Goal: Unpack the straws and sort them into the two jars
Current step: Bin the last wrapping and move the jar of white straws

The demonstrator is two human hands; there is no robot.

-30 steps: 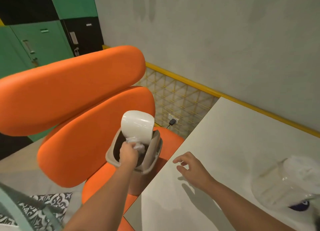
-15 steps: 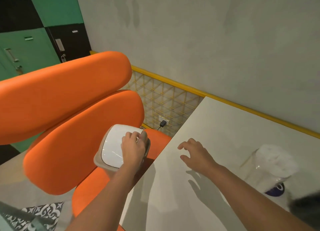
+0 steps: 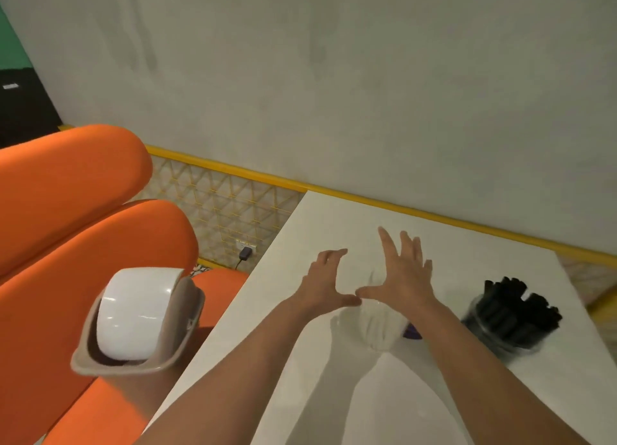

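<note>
Left of the white table [image 3: 334,394] stands a swing-lid bin [image 3: 133,324]. Over the table, the left hand [image 3: 324,284] and right hand [image 3: 400,274] hover empty with fingers spread, above the blurred jar of white straws [image 3: 380,324]; the jar of black straws [image 3: 514,314] sits rightmost.

Clear jar of white straws [image 3: 380,327] upright on table, jar of black straws [image 3: 512,314] at its right

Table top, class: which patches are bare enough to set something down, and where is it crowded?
Bare: the far strip of the table along the yellow rail, and the near stretch between the forearms. Crowded: the middle and right, where both open hands, left hand and right hand, hover by the jar of white straws, beside the jar of black straws.
</note>
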